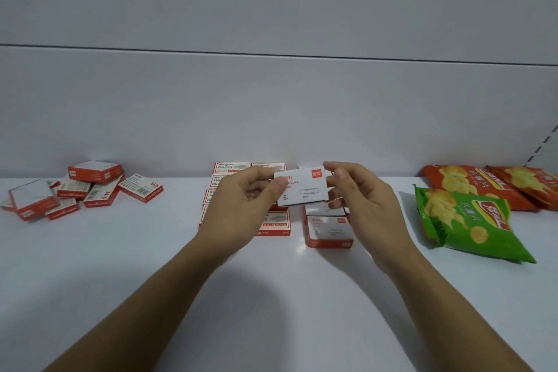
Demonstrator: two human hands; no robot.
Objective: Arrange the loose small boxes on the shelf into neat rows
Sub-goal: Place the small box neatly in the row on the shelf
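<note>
Both hands hold one small paper-clip box (pixel 305 187) just above the white shelf (pixel 271 296). The left hand (pixel 241 199) pinches the box's left end between thumb and fingers, and the right hand (pixel 359 202) grips its right end the same way. The box is clear of the shelf, its white face with a red square and a paper-clip drawing turned toward the person.

Under and behind the left hand lie the staple boxes (pixel 232 167), set flat in tidy rows. Under the right hand is a short line of clip boxes (pixel 329 231). Well off to the left of the grip sits a loose heap of boxes (pixel 84 190), tilted and overlapping. To the right of the grip lies a green chip bag (pixel 465 220), with red chip bags (pixel 471 184) behind it.
</note>
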